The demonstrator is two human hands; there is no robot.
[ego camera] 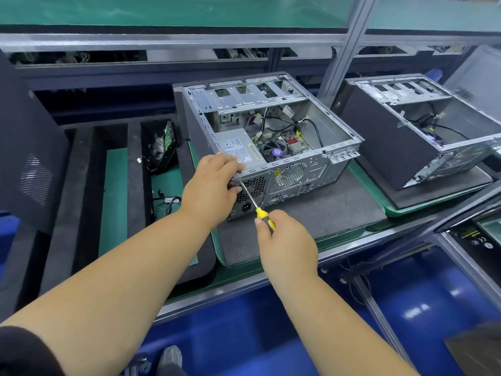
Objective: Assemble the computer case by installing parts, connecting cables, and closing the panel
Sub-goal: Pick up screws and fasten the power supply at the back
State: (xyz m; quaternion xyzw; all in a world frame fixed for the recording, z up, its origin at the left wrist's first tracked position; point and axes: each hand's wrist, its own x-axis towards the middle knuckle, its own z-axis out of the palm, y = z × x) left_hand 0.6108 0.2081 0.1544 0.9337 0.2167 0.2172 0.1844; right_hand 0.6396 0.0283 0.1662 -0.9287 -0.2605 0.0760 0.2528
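The computer case [271, 137] lies on its side with the open side facing up, on a dark grey mat [325, 213] at the middle of the workbench, its rear panel turned toward the person. Inside, the power supply [238, 147] sits in the near left corner, with the motherboard [282, 145] and loose cables [273, 120] beside it toward the right.

The left hand [210, 183] reaches forward on a straight, bare forearm and grips the near left corner of the case: its fingers curl over the top edge onto the power supply, and the thumb presses against the rear panel just beside the screwdriver tip.

The right hand [284, 240] comes in from the lower right with the wrist bent slightly down. It is closed round the yellow-and-black handle of a screwdriver [256, 204], with the thumb laid along the handle. The steel shaft slants up and to the left, and its tip meets the rear panel at the upper left of the power supply's vent grille. Whether a screw sits under the tip is too small to tell.

A second open case [417, 128] lies on its own mat toward the right edge of the bench, well apart from the first. Left of the mat, a black foam tray [119, 185] with long slots holds a small part with a green circuit board [165, 142] and some wires [166, 200]. A dark side panel [29, 164] stands at the far left.
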